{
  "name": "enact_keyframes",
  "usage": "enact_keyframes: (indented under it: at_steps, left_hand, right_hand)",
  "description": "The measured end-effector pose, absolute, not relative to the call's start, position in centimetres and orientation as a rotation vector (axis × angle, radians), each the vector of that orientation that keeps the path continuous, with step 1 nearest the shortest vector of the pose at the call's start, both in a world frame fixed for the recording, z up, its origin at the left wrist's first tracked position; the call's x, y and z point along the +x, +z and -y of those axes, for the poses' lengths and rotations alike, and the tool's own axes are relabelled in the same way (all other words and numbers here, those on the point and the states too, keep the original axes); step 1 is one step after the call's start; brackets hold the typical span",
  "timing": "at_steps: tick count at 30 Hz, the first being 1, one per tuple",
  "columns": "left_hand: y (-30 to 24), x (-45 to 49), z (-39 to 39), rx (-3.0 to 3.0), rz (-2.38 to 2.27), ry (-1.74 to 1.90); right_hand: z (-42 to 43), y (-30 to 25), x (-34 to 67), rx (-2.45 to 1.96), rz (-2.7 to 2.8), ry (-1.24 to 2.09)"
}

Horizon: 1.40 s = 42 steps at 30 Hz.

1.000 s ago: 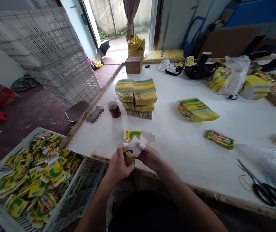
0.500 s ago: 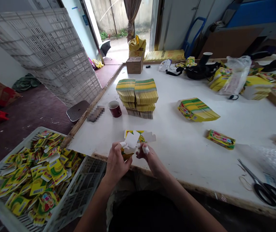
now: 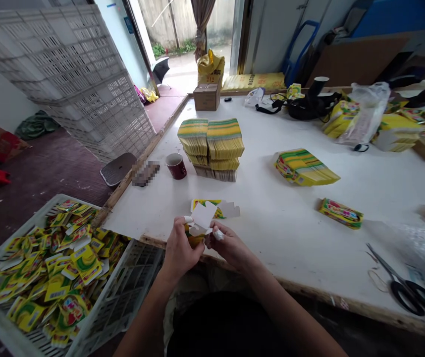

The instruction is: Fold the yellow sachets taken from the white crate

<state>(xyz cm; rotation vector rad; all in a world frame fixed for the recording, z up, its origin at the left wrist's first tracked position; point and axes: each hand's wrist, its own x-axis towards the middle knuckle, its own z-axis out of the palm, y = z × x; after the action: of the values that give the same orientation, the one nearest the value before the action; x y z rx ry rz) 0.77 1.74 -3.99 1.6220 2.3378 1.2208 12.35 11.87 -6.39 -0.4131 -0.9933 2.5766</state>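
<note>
My left hand (image 3: 181, 247) is closed round a small yellow carton (image 3: 196, 241) at the table's front edge. The carton's white inner flaps (image 3: 204, 216) stand up at its top. My right hand (image 3: 228, 244) pinches the carton's right edge, and its fingertips are partly hidden. White wrappings cover a finger on each hand. Just behind the carton, a flattened yellow-green carton (image 3: 230, 209) with a white flap lies on the table. Farther back stand stacked bundles of folded flat cartons (image 3: 212, 148).
A dark red mug (image 3: 176, 167) stands left of the stacks. Another carton bundle (image 3: 303, 168), a closed carton (image 3: 341, 213) and black-handled scissors (image 3: 401, 282) lie to the right. A crate (image 3: 58, 198) full of folded cartons stands on the floor at left.
My right hand has moved slightly left, and its fingers have come in against the carton's edge. The left hand keeps its hold. The view has shifted a little.
</note>
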Motion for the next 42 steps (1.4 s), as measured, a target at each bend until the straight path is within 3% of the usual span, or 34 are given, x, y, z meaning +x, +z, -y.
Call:
enact_keyframes:
  at_steps: [8, 14, 20, 27, 35, 42]
  left_hand:
    - [-2.9, 1.2, -2.1, 1.680, -2.349, 0.905]
    - [-4.0, 1.1, -2.3, 1.574, -2.089, 0.988]
    - [-5.1, 1.4, -1.7, 1.615, -2.386, 0.936]
    - [-4.9, 1.0, -0.9, 1.673, -2.482, 0.769]
    - [-3.7, -0.1, -1.1, 1.607, -2.385, 0.506]
    - [-2.8, -0.7, -1.3, 1.533, -2.226, 0.599]
  right_hand:
    - [-13.0, -5.4, 11.7, -0.570, 1.485, 2.403]
    - [-11.2, -5.1, 12.4, -0.413, 1.969, 1.851]
    - [-12.1, -5.9, 12.6, -0.716, 1.808, 1.696]
    - [-12.7, -6.9, 13.5, -0.347, 2.306, 1.207]
    - [-13.7, -6.2, 13.7, -0.253, 2.684, 1.033]
    - [-15.1, -4.7, 14.3, 0.031, 2.491, 1.319]
